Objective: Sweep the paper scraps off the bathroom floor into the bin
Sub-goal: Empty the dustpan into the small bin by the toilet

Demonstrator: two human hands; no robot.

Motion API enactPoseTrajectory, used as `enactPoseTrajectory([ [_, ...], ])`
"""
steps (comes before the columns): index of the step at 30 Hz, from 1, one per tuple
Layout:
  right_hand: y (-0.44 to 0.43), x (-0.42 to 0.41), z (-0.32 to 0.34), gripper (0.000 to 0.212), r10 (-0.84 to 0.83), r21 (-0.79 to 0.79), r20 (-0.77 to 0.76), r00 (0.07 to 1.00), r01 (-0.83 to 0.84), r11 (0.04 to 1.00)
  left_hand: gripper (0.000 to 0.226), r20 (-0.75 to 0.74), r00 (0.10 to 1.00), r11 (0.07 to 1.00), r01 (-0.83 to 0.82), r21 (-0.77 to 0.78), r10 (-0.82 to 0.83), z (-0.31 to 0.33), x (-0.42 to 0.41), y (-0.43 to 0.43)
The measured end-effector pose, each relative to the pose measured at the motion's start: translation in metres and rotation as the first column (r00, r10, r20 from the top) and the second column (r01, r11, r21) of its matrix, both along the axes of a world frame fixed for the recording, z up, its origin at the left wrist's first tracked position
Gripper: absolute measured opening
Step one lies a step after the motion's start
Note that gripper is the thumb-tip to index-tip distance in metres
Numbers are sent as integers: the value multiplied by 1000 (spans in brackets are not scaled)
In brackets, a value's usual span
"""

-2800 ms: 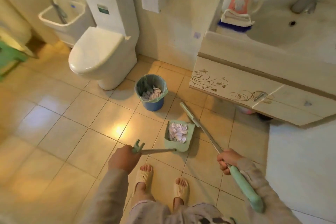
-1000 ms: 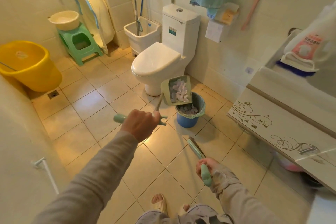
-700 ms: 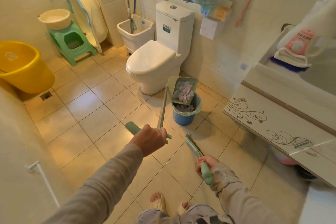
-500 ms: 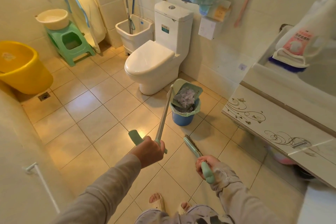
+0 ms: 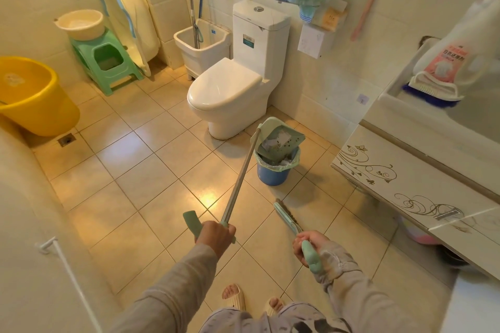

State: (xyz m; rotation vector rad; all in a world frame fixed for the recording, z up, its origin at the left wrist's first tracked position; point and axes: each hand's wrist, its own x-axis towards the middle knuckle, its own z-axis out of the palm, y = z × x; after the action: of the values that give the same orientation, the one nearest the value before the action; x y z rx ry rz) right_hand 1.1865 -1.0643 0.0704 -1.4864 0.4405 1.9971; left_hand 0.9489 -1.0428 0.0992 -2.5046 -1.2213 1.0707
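My left hand (image 5: 216, 235) grips the green handle of a long-handled dustpan (image 5: 278, 140). The pan is tipped steeply over the blue bin (image 5: 273, 174), which has a green liner. A few paper scraps (image 5: 281, 139) still cling inside the pan, and more scraps lie in the bin. My right hand (image 5: 308, 244) holds the green broom (image 5: 288, 217) by its handle. The broom head rests low over the tiles, in front of the bin.
A white toilet (image 5: 227, 89) stands just behind the bin. The vanity cabinet (image 5: 405, 184) and sink run along the right. A yellow bucket (image 5: 35, 97), a green stool (image 5: 108, 62) and a mop sink (image 5: 201, 43) line the left and back. My slippered feet (image 5: 251, 303) are below.
My left hand lifted the loaded dustpan off the floor, carried it over the bin and tipped it. Most scraps have slid out into the bin. The broom stayed low.
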Motion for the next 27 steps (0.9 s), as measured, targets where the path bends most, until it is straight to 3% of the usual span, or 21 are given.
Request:
enactPoseTrajectory([
  [6,-4,-5,0,37,-6,-13,-3,1000,6,1000,55,-45,998,998,45,37,-43,-7,-26,3],
  [11,-5,-7,1,37,-6,-18,-2,1000,6,1000,79,-149,967,970,223,100,-207,1,-38,16],
  [16,-5,-11,0,37,-8,-13,0,1000,8,1000,70,-330,821,854,514,73,-466,30,-45,51],
  [19,-5,-14,-1,37,16,-6,7,1000,-16,1000,72,-414,742,802,595,47,-527,43,-48,68],
  [27,-3,-19,3,40,79,-1,32,996,-79,997,73,-359,833,833,511,212,-420,62,-46,88],
])
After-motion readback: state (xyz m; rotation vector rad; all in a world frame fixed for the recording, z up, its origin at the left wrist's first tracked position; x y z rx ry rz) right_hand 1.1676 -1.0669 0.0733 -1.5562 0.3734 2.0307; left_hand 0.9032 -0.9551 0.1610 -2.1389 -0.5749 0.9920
